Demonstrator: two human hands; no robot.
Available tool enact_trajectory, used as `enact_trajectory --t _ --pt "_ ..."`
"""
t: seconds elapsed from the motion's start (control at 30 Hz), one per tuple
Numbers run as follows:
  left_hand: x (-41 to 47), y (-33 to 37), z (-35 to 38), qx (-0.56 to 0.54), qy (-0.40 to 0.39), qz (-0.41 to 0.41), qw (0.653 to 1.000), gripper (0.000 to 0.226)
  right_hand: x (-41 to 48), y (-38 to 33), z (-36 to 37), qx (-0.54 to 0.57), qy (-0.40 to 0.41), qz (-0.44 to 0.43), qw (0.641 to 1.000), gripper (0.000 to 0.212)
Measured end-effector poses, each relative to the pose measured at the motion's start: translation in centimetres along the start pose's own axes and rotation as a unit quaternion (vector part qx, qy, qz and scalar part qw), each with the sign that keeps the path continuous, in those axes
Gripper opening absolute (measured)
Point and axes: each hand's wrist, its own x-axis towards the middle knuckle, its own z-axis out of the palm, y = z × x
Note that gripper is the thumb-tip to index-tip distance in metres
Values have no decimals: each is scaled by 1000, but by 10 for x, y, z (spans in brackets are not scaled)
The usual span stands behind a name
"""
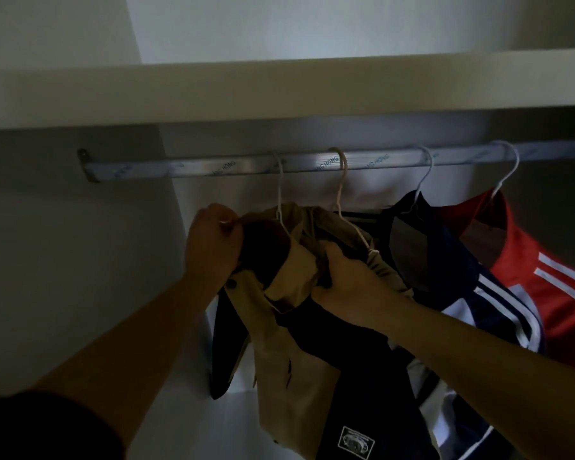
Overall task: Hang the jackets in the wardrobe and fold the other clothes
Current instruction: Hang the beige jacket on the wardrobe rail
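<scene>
Tan-and-navy fabric jacket (289, 327), on a thin white wire hanger (280, 200) hooked over the silver metal wardrobe rail (213, 168), beside a navy white-striped jacket (458, 260) and a red jacket (551, 293); left hand (210, 242) pinches its collar, right hand (342, 282) grips its bunched shoulder fabric.

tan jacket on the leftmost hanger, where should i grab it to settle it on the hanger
Probably by the collar and shoulder fabric either side of the white hanger, coming from the front. The tan jacket is bunched up there, and the left hand and right hand grip those spots; the body below hangs loose.
</scene>
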Motion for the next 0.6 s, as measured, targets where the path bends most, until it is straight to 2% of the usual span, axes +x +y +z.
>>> enact_trajectory --t 0.07,0.13,0.17,0.23,0.27,0.33,0.43,0.53,0.6 --pt "21 -16 4 113 -25 -3 993 45 7 -4 2 -35 0 1 999 62" --pt "35 -22 11 225 -113 -35 967 66 11 0 6 -110 -23 -1 994 55" --pt "41 -24 15 278 -143 -41 949 64 10 2 7 -137 -33 -5 990 49" --pt "53 -25 17 320 -139 -55 935 36 7 6 7 -156 -43 -15 987 38" --pt "60 -25 17 310 -114 -69 941 25 6 9 6 -159 -45 -18 986 36" --pt "73 -26 15 247 -70 -97 962 22 4 13 3 -161 -35 -24 986 40" --pt "83 -21 16 164 -51 -118 978 25 0 15 -2 -180 35 -33 982 66" --pt "83 -20 26 141 -79 -143 977 37 2 1 -7 -287 152 -166 931 71" --pt "83 -19 30 132 -89 -145 977 40 13 -15 -12 -338 156 -237 897 60"
